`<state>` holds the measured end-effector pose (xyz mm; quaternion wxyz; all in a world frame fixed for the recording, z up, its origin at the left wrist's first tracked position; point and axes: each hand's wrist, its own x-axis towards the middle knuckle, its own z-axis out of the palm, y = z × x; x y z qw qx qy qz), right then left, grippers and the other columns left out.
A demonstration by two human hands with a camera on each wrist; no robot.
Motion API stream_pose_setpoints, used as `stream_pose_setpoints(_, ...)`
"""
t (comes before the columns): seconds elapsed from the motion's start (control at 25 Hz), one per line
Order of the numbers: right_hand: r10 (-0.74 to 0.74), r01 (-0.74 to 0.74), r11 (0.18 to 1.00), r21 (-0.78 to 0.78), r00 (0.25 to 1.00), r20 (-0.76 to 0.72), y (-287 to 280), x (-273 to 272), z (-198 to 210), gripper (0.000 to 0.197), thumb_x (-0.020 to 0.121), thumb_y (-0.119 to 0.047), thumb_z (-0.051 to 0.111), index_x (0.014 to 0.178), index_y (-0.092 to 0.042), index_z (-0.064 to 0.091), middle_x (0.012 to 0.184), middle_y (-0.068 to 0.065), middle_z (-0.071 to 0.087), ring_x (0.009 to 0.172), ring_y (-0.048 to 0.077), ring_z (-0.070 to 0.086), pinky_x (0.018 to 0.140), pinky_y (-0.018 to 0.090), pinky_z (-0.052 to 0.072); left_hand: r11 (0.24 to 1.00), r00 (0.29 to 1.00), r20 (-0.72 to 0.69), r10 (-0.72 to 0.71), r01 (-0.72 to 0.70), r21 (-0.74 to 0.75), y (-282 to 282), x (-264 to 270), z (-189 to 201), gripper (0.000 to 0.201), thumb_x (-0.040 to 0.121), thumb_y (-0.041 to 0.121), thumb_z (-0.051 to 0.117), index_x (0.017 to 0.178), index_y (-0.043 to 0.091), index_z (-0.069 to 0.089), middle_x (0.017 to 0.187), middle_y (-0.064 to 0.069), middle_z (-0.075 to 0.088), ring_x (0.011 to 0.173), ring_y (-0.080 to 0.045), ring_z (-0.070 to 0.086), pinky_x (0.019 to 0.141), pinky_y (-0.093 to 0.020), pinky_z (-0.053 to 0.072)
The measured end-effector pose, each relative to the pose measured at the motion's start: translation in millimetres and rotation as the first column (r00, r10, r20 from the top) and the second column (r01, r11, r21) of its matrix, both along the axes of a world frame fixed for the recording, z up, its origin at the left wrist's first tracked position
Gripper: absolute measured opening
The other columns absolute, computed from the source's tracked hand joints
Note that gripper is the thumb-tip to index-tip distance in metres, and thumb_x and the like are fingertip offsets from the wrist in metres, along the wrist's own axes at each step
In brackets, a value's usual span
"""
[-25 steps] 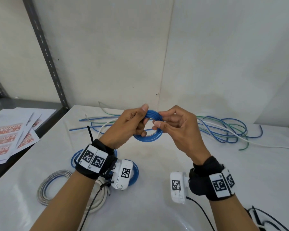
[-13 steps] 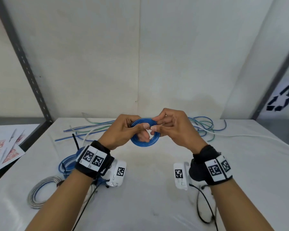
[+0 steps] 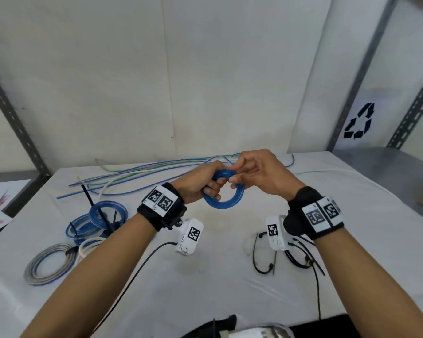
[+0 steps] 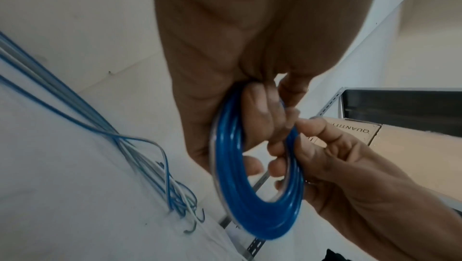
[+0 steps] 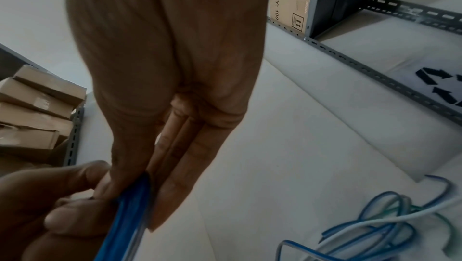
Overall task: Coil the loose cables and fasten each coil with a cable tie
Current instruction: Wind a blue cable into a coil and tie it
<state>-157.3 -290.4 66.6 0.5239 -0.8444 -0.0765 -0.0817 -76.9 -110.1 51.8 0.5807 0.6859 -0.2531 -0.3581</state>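
Above the counter (image 3: 217, 301) centre, the left hand (image 3: 195, 184) grips the blue coil (image 3: 224, 201) at its 10 o'clock; the right hand (image 3: 257, 174) pinches it at 1 o'clock. Light, springy, likely unwinding if released: hold across all turns.

1. A bright blue coil (image 3: 224, 198), streaked with pale lines, is seen.
2. Blue, green and white loose cables (image 3: 142, 173) are spread on a white table (image 3: 230, 289).
3. Black wristbands (image 3: 161, 208) are marked with black-and-white square codes.
4. Black cable ties (image 3: 261, 254) are noted.
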Motion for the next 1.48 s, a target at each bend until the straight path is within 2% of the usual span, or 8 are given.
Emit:
stream_pose_setpoints(0.24,-0.026,0.017,0.990,-0.143,0.998,-0.060,-8.4,-8.1,-15.2,0.018,0.086,-0.003,0.078,0.093,-0.005,0.061,0.088,0.017,0.077,0.079,0.027,0.077,0.077,0.046,0.063,0.994,0.991,0.072,0.112,-0.112,0.009,-18.9,-17.2,-20.8,0.036,0.102,0.023,0.034,0.068,0.016,0.040,0.058,0.003,0.026,0.046,-0.013,0.017,0.060,-0.032,0.039)
stream_pose_setpoints(0.4,-0.028,-0.002,0.997,-0.083,0.934,-0.357,-25.8,-4.5,-35.0,0.017,0.095,-0.020,0.070,0.107,-0.007,0.066,0.099,0.015,0.077,0.088,0.026,0.076,0.078,0.035,0.061,0.978,0.974,0.144,0.176,-0.190,0.091,-18.9,-14.1,-39.6,0.038,0.101,0.026,0.043,0.065,0.014,0.042,0.051,0.005,0.029,0.045,-0.015,0.022,0.057,-0.032,0.037)
stream_pose_setpoints(0.56,-0.163,-0.238,0.813,-0.532,0.783,-0.600,-28.0,1.2,-72.0,0.020,0.088,-0.019,0.078,0.106,-0.014,0.071,0.101,0.009,0.073,0.086,0.019,0.067,0.075,0.026,0.055,0.966,0.969,0.193,0.153,-0.187,0.177,-17.2,-12.4,-58.1,0.033,0.100,0.026,0.046,0.074,0.007,0.050,0.051,0.004,0.033,0.048,-0.017,0.027,0.054,-0.030,0.039)
stream_pose_setpoints(0.72,-0.261,-0.276,0.613,-0.740,0.814,-0.520,-15.2,6.9,-88.1,0.018,0.078,-0.016,0.085,0.095,-0.016,0.078,0.094,-0.002,0.070,0.090,0.018,0.064,0.076,0.027,0.050,0.968,0.969,0.177,0.174,-0.201,0.149,-13.9,-11.0,-62.4,0.038,0.100,0.025,0.046,0.064,0.012,0.046,0.053,0.003,0.034,0.048,-0.016,0.026,0.053,-0.030,0.038)
stream_pose_setpoints(0.92,-0.330,-0.056,0.606,-0.793,0.890,-0.315,-23.4,18.2,-85.2,0.010,0.088,-0.011,0.072,0.087,-0.021,0.074,0.102,-0.003,0.068,0.101,0.019,0.064,0.088,0.034,0.051,0.963,0.959,0.108,0.262,-0.268,0.042,-3.5,-0.1,-59.2,0.037,0.102,0.025,0.045,0.066,0.014,0.046,0.056,0.004,0.035,0.046,-0.014,0.025,0.052,-0.030,0.039)
stream_pose_setpoints(1.16,-0.375,0.322,0.835,-0.446,0.926,-0.033,-10.5,40.6,-61.2,0.009,0.090,-0.015,0.071,0.088,-0.022,0.064,0.080,-0.004,0.068,0.071,0.017,0.066,0.062,0.028,0.047,0.893,0.893,0.040,0.449,-0.445,-0.069,14.5,27.8,-59.5,0.042,0.105,0.029,0.047,0.067,0.012,0.050,0.048,0.007,0.037,0.039,-0.010,0.032,0.056,-0.030,0.041)
stream_pose_setpoints(1.32,-0.377,0.353,0.797,-0.490,0.925,0.053,7.0,59.7,-57.4,0.015,0.095,-0.008,0.061,0.092,-0.021,0.068,0.083,0.001,0.069,0.069,0.017,0.063,0.064,0.028,0.046,0.821,0.827,0.019,0.562,-0.555,-0.134,32.1,54.2,-56.4,0.041,0.105,0.028,0.046,0.067,0.013,0.050,0.047,0.009,0.037,0.041,-0.010,0.031,0.057,-0.029,0.040)
stream_pose_setpoints(1.48,-0.116,0.132,0.985,0.108,0.982,-0.147,25.7,69.9,-46.2,0.026,0.099,0.001,0.050,0.108,-0.003,0.074,0.104,0.016,0.074,0.090,0.022,0.072,0.082,0.030,0.055,0.732,0.765,-0.083,0.638,-0.637,-0.243,48.3,76.3,-55.2,0.035,0.104,0.023,0.045,0.070,0.015,0.049,0.056,0.005,0.039,0.043,-0.011,0.028,0.054,-0.029,0.038)
